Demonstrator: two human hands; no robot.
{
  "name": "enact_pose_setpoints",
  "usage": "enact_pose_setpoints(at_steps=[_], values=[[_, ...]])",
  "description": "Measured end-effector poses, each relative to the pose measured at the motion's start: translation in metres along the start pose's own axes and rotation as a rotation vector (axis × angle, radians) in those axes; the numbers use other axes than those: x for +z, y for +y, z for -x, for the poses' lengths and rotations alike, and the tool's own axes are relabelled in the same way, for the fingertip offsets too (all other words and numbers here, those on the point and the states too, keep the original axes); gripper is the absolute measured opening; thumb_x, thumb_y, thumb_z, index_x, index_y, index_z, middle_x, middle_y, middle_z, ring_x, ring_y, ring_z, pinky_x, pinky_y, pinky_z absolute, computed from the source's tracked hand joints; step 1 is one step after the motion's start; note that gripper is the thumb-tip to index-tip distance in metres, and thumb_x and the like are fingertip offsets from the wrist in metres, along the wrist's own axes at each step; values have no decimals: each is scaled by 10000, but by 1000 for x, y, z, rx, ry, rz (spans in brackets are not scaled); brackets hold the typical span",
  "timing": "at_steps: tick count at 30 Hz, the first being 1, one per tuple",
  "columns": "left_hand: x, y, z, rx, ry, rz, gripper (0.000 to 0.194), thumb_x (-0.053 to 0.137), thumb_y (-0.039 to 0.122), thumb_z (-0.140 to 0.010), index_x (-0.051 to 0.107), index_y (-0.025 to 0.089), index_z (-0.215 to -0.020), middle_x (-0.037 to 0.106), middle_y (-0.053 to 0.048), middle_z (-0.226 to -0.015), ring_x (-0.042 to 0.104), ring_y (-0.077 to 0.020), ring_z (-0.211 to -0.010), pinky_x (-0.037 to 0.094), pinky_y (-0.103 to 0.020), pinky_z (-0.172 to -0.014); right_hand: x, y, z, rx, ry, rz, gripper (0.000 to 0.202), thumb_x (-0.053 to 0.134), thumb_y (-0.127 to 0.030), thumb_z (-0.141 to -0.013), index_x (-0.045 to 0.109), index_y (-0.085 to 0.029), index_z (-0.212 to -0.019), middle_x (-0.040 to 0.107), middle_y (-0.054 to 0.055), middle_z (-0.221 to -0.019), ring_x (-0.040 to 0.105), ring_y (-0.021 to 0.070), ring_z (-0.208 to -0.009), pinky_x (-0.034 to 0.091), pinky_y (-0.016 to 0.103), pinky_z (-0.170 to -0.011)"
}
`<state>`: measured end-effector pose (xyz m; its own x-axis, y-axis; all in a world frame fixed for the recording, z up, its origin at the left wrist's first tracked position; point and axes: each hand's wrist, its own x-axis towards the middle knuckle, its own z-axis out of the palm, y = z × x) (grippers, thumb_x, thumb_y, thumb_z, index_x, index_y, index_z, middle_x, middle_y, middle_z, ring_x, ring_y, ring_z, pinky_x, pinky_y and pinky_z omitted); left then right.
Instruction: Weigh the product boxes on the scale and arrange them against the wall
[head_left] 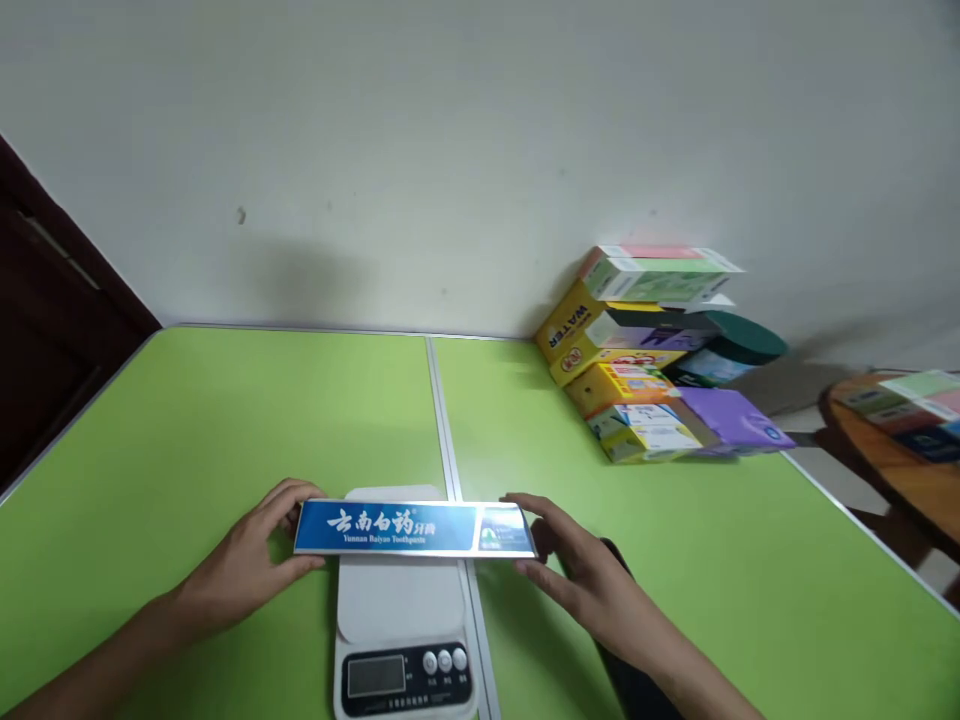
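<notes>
A long blue toothpaste box (397, 528) with white lettering lies level across the view, its label facing up. My left hand (259, 550) grips its left end between thumb and fingers. At the opposite end, my right hand (566, 560) holds the box the same way. Beneath the box is a white kitchen scale (401, 600), partly hidden by it; whether the two touch I cannot tell. The scale's dark display and round buttons face me, and no digits can be read on the display.
Stacked cartons (637, 370) in yellow, orange, green and purple stand at the right rear by the wall, near a dark green round container (739, 345). A black object (637, 670) lies partly under my right forearm. A wooden stool (892, 440) with boxes stands far right.
</notes>
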<state>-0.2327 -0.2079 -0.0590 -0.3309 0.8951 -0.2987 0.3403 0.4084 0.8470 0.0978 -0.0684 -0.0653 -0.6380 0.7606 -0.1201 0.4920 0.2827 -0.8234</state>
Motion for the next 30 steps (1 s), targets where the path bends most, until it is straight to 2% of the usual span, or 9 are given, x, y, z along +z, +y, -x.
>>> enact_pose_setpoints(at_steps=[3,6,9,12,14,17,21,25,30], values=[[-14,7,-16,-30,-23,-10,432,761,275,-587,684,281,-1012,678,-60,-1042,634,-316,-961,559,-460,-787,-4,-5,-22,-37,-18,-3,327,567,-316,-841,509,-279,-1161,608,38,-945,586,193,-810,498,327,-723],[-41,17,-51,17,28,-60,402,734,286,-633,673,277,-1030,683,-65,-1009,635,-307,-953,556,-456,-764,-4,-11,-69,-113,50,-8,367,592,-330,-818,506,-262,-1168,612,42,-939,587,196,-807,499,325,-728],[-76,21,-108,157,80,-190,448,717,335,-660,632,284,-1096,631,-52,-1119,605,-274,-1006,512,-455,-862,6,-19,-139,-153,118,-16,415,602,-315,-792,495,-227,-1184,601,29,-840,578,189,-744,495,323,-694],[-111,16,-172,211,167,-270,537,728,340,-610,604,242,-1124,557,-62,-1208,600,-238,-969,484,-431,-900,26,-30,-215,-159,143,-21,447,604,-278,-765,497,-184,-1188,586,16,-757,569,183,-688,493,319,-650],[-131,11,-208,217,199,-276,555,711,303,-597,588,220,-1132,591,-58,-1138,596,-230,-950,484,-404,-877,40,-39,-259,-177,159,-43,457,599,-246,-748,503,-172,-1189,598,23,-783,570,179,-678,497,322,-644],[-150,6,-247,200,257,-263,544,693,233,-585,582,201,-1117,643,-31,-954,594,-220,-913,480,-356,-832,57,-46,-311,-176,199,-79,474,584,-186,-724,515,-157,-1192,609,78,-990,573,164,-681,512,341,-669],[-159,-2,-278,144,303,-179,519,723,155,-530,617,186,-1036,647,-8,-824,608,-197,-815,487,-330,-783,73,-45,-349,-156,242,-117,497,577,-134,-702,533,-150,-1196,558,127,-1166,602,190,-799,525,376,-746],[-152,-18,-298,131,453,15,498,721,131,-551,605,155,-1035,672,-40,-885,641,-189,-827,504,-335,-809,87,-41,-366,-122,324,-199,401,577,-150,-716,575,-149,-1117,627,105,-1077,614,208,-893,506,377,-823],[-137,-35,-312,122,586,12,413,692,168,-650,574,142,-1045,677,-73,-986,655,-183,-900,489,-341,-888,99,-38,-375,-47,376,-217,168,544,-177,-741,613,-154,-892,691,63,-910,634,198,-836,493,358,-821]])
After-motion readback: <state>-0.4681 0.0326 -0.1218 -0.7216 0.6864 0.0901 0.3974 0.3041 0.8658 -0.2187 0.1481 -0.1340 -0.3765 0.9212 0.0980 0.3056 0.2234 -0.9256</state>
